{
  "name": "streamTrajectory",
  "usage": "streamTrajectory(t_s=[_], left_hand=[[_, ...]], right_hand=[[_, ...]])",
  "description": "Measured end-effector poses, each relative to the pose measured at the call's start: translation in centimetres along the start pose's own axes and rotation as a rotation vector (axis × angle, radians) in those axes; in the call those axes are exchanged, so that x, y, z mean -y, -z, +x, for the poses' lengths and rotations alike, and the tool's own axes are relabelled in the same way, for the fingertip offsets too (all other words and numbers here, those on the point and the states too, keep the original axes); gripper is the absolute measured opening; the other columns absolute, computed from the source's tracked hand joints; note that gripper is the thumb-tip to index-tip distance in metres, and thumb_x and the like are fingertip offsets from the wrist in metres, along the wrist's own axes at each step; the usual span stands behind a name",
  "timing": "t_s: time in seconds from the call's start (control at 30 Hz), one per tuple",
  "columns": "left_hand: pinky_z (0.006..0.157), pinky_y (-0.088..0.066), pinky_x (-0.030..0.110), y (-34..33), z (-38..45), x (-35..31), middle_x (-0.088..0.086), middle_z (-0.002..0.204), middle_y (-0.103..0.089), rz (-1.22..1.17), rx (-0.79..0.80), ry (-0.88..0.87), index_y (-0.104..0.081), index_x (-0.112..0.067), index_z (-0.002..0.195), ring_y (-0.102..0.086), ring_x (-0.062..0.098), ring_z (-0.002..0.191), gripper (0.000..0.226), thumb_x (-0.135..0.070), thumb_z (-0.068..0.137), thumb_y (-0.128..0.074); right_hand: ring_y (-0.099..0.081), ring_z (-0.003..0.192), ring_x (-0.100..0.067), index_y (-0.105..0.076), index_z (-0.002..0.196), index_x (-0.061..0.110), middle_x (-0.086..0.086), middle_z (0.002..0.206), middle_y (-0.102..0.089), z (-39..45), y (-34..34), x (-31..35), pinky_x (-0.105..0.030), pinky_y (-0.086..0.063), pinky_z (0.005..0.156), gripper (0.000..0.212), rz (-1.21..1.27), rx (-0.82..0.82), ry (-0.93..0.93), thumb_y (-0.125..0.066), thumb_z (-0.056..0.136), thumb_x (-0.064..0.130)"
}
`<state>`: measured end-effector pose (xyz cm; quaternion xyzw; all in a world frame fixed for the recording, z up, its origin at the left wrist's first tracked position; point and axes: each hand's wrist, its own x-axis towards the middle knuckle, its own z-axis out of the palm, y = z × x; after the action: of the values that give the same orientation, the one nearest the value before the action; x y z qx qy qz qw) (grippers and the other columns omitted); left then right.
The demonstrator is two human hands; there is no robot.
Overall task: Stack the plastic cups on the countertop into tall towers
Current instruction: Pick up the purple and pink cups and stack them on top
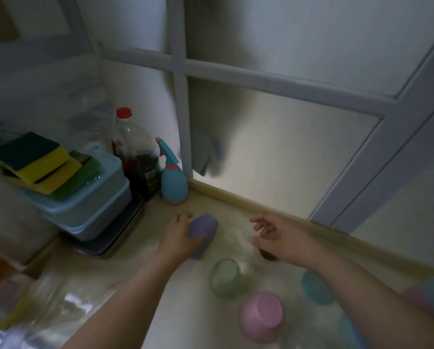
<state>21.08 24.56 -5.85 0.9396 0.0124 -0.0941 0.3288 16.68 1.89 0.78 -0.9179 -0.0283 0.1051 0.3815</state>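
Note:
My left hand (179, 238) grips a purple cup (202, 229) that stands bottom-up on the beige countertop (160, 285). To its right my right hand (276, 235) hovers with fingers spread, holding nothing. A dark object (268, 255) shows just under that hand; I cannot tell what it is. Nearer me stand a green cup (227, 278) and a pink cup (262, 316), both bottom-up. A teal cup (315, 288) sits partly hidden behind my right forearm. More pink and teal cups (427, 290) blur at the right edge.
A blue spray bottle (173, 177) and a clear bottle with a red cap (135, 152) stand at the back left. Stacked blue containers (89, 202) carry sponges (37, 159). A frosted window (286, 147) and a raised ledge (248, 202) bound the counter's far side.

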Motion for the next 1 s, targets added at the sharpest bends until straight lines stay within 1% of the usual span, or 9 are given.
streamTrajectory(t_s=[0.17, 0.3, 0.47, 0.57, 0.63, 0.67, 0.73, 0.83, 1.0], left_hand=[[0.094, -0.043, 0.039, -2.0, 2.8, 1.0, 0.02, 0.127, -0.049, 0.054, 0.113, 0.062, -0.036, -0.007, 0.128, -0.049, 0.037, 0.114, 0.074, -0.037, 0.071, -0.072], [0.089, -0.046, 0.036, -2.2, 3.5, 1.2, 0.018, 0.118, -0.058, 0.093, 0.159, 0.098, -0.04, -0.006, 0.123, -0.056, 0.034, 0.107, 0.07, -0.037, 0.069, -0.072], [0.076, -0.052, 0.035, -1.3, 2.7, 0.8, 0.014, 0.093, -0.07, 0.021, 0.129, 0.102, -0.055, -0.006, 0.104, -0.065, 0.03, 0.086, 0.063, -0.042, 0.054, -0.064], [0.081, -0.047, 0.035, -1.2, 1.5, 0.7, 0.015, 0.114, -0.063, -0.143, 0.037, 0.067, -0.05, -0.009, 0.117, -0.059, 0.032, 0.1, 0.07, -0.041, 0.058, -0.07], [0.086, -0.042, 0.034, -1.1, 0.5, 0.3, 0.014, 0.126, -0.056, -0.219, -0.018, 0.041, -0.041, -0.009, 0.129, -0.054, 0.031, 0.112, 0.075, -0.035, 0.067, -0.075], [0.087, -0.04, 0.033, -0.9, -0.2, 0.1, 0.013, 0.129, -0.054, -0.268, -0.029, 0.029, -0.038, -0.01, 0.132, -0.052, 0.029, 0.114, 0.08, -0.036, 0.066, -0.076], [0.089, -0.04, 0.033, -0.3, -1.8, -0.5, 0.005, 0.124, -0.053, -0.355, -0.025, -0.002, -0.037, -0.014, 0.133, -0.052, 0.025, 0.112, 0.096, -0.051, 0.051, -0.07], [0.085, -0.043, 0.034, 0.2, -4.6, -1.0, -0.002, 0.113, -0.049, -0.425, -0.006, -0.046, -0.037, -0.02, 0.131, -0.052, 0.02, 0.101, 0.104, -0.057, 0.037, -0.061], [0.063, -0.047, 0.026, -0.3, -8.9, -0.9, -0.003, 0.099, -0.056, -0.646, 0.05, -0.042, -0.044, -0.025, 0.112, -0.057, 0.009, 0.083, 0.081, -0.049, 0.037, -0.066]], right_hand=[[-0.054, 0.075, -0.005, -0.056, 0.103, 0.032, 0.012, 0.092, -0.058, 2.3, -1.3, -1.4, -0.021, -0.045, 0.07, 0.032, 0.041, 0.023, -0.014, -0.072, 0.076, 0.027], [-0.059, 0.078, -0.005, -0.054, 0.092, 0.047, 0.014, 0.088, -0.063, 2.9, -2.2, -2.4, -0.035, -0.053, 0.081, 0.031, 0.049, 0.01, -0.043, -0.068, 0.065, 0.047], [-0.06, 0.08, -0.009, -0.057, 0.099, 0.039, 0.012, 0.09, -0.062, 1.9, -2.2, -2.5, -0.036, -0.053, 0.086, 0.032, 0.092, -0.005, -0.055, -0.072, 0.071, 0.035], [-0.057, 0.086, -0.012, -0.058, 0.109, 0.031, 0.009, 0.098, -0.059, 0.0, -1.7, -2.2, -0.029, -0.052, 0.085, 0.036, 0.117, 0.021, -0.064, -0.072, 0.075, 0.028], [-0.053, 0.087, -0.011, -0.056, 0.115, 0.027, 0.005, 0.102, -0.057, -1.8, -1.6, -2.3, -0.014, -0.047, 0.081, 0.041, 0.119, 0.061, -0.062, -0.071, 0.077, 0.025], [-0.051, 0.086, -0.008, -0.055, 0.118, 0.026, 0.004, 0.104, -0.057, -2.6, -1.6, -2.3, -0.006, -0.043, 0.075, 0.044, 0.087, 0.084, -0.061, -0.072, 0.077, 0.026], [-0.049, 0.09, -0.003, -0.052, 0.123, 0.026, 0.006, 0.11, -0.055, -4.3, -1.7, -2.4, -0.003, -0.038, 0.068, 0.052, -0.01, 0.134, -0.066, -0.072, 0.076, 0.032], [-0.047, 0.103, -0.005, -0.044, 0.131, 0.028, 0.004, 0.123, -0.052, -6.1, -2.3, -2.9, -0.011, -0.037, 0.077, 0.067, -0.109, 0.211, -0.09, -0.074, 0.072, 0.036], [-0.045, 0.12, -0.012, -0.03, 0.14, 0.028, 0.002, 0.139, -0.043, -7.9, -4.2, -3.9, -0.024, -0.038, 0.1, 0.091, -0.162, 0.269, -0.165, -0.08, 0.063, 0.032]])
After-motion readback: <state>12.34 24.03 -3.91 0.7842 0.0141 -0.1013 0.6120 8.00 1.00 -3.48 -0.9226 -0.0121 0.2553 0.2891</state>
